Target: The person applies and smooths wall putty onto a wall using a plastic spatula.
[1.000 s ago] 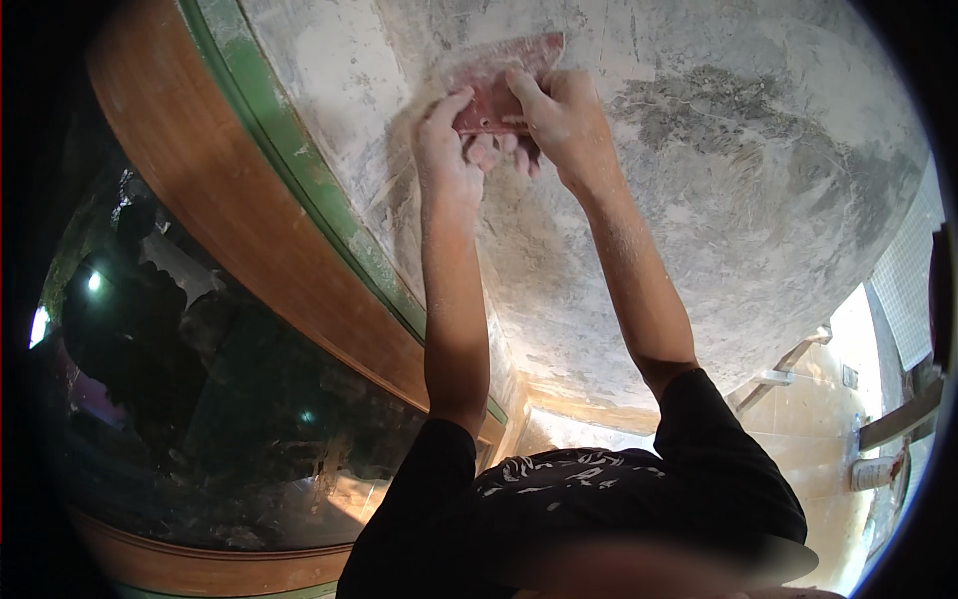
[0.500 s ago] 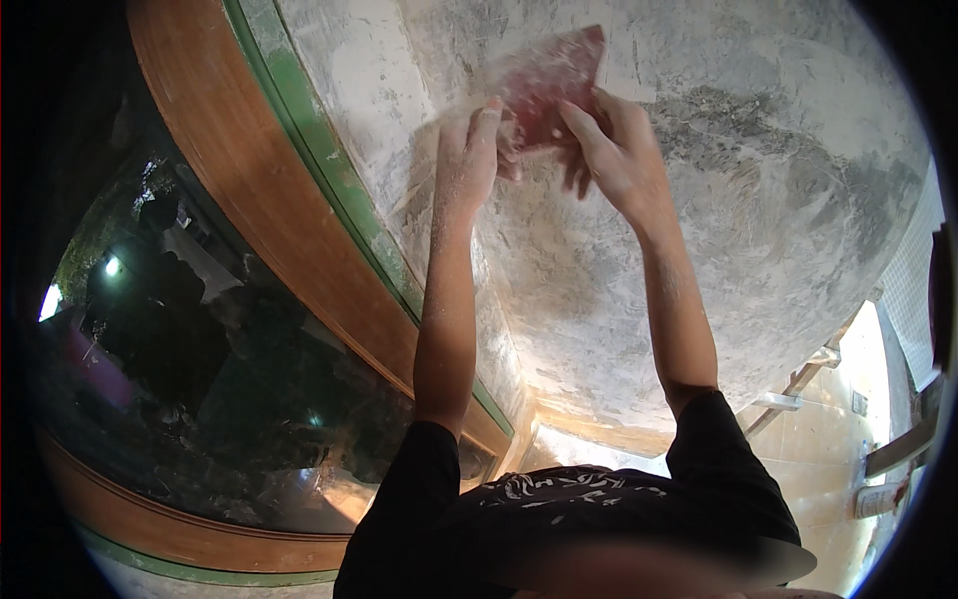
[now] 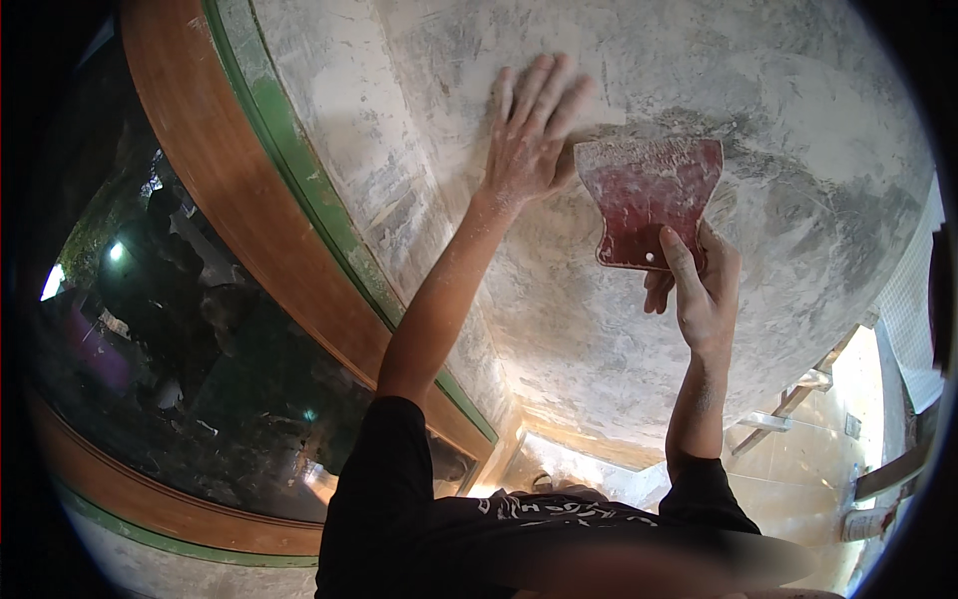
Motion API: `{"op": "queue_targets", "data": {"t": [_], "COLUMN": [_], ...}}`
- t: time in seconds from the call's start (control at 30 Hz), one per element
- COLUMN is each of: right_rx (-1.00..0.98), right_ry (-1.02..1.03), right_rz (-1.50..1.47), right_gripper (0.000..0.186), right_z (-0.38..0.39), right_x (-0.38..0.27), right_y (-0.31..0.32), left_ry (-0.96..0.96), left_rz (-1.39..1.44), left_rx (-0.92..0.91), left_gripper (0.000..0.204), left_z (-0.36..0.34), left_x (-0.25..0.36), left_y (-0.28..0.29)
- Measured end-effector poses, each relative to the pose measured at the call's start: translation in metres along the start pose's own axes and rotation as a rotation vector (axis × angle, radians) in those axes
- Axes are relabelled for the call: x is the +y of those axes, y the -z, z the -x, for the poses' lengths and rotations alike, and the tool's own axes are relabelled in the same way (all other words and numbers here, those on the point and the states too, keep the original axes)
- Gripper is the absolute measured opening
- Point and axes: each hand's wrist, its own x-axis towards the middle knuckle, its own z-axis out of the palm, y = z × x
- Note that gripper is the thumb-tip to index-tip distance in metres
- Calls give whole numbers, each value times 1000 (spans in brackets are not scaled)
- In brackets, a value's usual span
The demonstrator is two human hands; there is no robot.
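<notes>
My left hand (image 3: 529, 130) lies against the mottled grey and white plastered wall (image 3: 838, 130), fingers stretched and slightly spread, holding nothing. To its right, my right hand (image 3: 704, 290) grips a dark red, dust-coated flat scraper (image 3: 649, 185) by its narrow lower end, with the thumb over its face near a small hole and the fingers behind it. The scraper's broad edge points upward. Pale dust covers both hands.
A wooden frame (image 3: 190, 140) with green trim (image 3: 269, 150) surrounds dark reflective glass (image 3: 160, 329) on the left. Low at the right are wooden bars (image 3: 788, 404), a white cylindrical container (image 3: 863, 521) and a pale tiled floor (image 3: 798, 459).
My left hand has let go of the scraper and moved up onto the wall, fingers opening. My right hand has carried the scraper down and rightward.
</notes>
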Motion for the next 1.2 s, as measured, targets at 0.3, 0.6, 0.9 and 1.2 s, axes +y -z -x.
{"op": "queue_targets", "data": {"t": [0.3,0.6,0.9,1.2], "right_rx": [8,-93,-125,-92], "right_ry": [-47,-149,-125,-107], "right_rz": [-65,-70,-98,-132], "right_gripper": [29,28,25,25], "right_z": [22,36,36,16], "right_x": [5,30,49,29], "right_y": [35,41,30,15], "left_ry": [400,388,458,598], "left_rz": [14,64,7,389], "left_rx": [182,94,-27,192], "left_gripper": [76,83,90,56], "left_z": [5,45,45,41], "left_x": [5,16,20,28], "left_y": [-8,-7,3,53]}}
